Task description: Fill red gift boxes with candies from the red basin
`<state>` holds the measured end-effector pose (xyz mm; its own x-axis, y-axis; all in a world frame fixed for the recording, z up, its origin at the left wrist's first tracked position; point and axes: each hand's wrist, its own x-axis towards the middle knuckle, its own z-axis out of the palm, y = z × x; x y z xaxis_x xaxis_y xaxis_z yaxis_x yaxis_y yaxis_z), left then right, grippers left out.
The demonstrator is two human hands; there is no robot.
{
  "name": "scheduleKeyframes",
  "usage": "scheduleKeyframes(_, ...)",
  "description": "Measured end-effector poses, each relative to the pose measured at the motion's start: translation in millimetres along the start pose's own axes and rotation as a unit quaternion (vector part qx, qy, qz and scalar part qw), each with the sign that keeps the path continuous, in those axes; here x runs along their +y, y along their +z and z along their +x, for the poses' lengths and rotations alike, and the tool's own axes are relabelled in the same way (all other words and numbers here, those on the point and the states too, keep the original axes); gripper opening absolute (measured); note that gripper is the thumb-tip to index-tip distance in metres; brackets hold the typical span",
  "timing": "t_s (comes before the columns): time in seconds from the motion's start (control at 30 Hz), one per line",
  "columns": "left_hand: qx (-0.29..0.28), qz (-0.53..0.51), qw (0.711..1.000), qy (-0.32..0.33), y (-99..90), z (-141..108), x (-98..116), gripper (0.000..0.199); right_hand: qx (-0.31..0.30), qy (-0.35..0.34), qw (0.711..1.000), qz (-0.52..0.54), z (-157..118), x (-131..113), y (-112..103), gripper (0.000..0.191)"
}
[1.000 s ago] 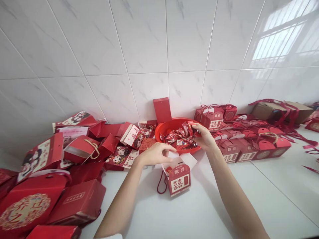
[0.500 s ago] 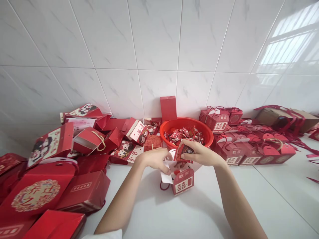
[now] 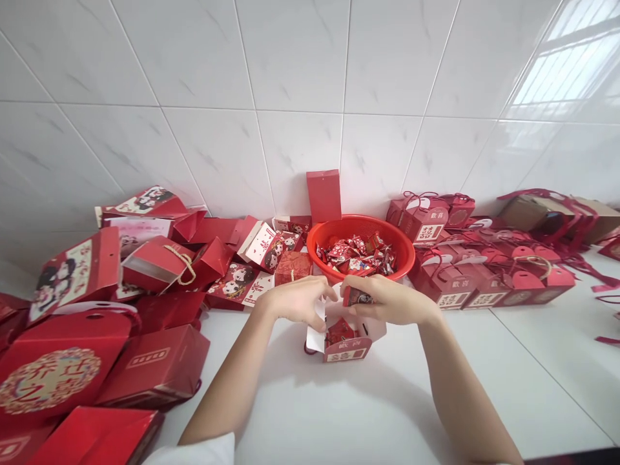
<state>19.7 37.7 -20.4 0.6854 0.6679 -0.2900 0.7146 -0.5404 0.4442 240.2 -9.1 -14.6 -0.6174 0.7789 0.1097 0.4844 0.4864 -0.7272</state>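
A small red gift box (image 3: 345, 354) with white inner flaps stands open on the white surface in front of me. Red wrapped candies (image 3: 340, 330) lie inside it. My left hand (image 3: 296, 302) is at the box's left and rear side, thumb and fingers closed on its white flap. Above the box's rear right edge, my right hand (image 3: 390, 300) grips a small dark-red packet (image 3: 357, 296), partly covered by the fingers. Just behind both hands sits a red plastic basket (image 3: 409, 258) holding many wrapped candies (image 3: 358, 253).
Larger red gift boxes (image 3: 155, 365) are piled on the left. Closed small red boxes (image 3: 448, 284) with cord handles stand in rows on the right, with dark-red ribbons (image 3: 576, 213) beyond. A tall red box (image 3: 324, 196) leans against the tiled wall behind the basket.
The gift box has tipped, so its inside and the candies show more. My right hand still holds the packet, with its fingers now covering more of it. The view has shifted slightly.
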Motion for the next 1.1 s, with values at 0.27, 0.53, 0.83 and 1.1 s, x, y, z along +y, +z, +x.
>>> scheduleKeyframes(0.27, -0.001, 0.019, 1.000, 0.010, -0.6, 0, 1, 0.056, 0.013, 0.000, 0.999, -0.036, 9, 10, 10, 0.030)
scheduleKeyframes(0.53, -0.022, 0.020, 1.000, -0.006, -3.1, -3, 4, 0.061, 0.040, 0.022, 0.995, -0.090, -5, 3, -4, 0.019)
scheduleKeyframes(0.83, -0.042, 0.047, 0.998, -0.028, -11.0, -12, 10, 0.066, -0.017, 0.200, 0.951, -0.234, -21, -6, -7, 0.022)
scheduleKeyframes(1.1, 0.008, -0.055, 0.995, 0.082, -4.4, -13, 19, 0.063, -0.087, 0.105, 0.981, -0.135, -7, -17, 8, 0.026)
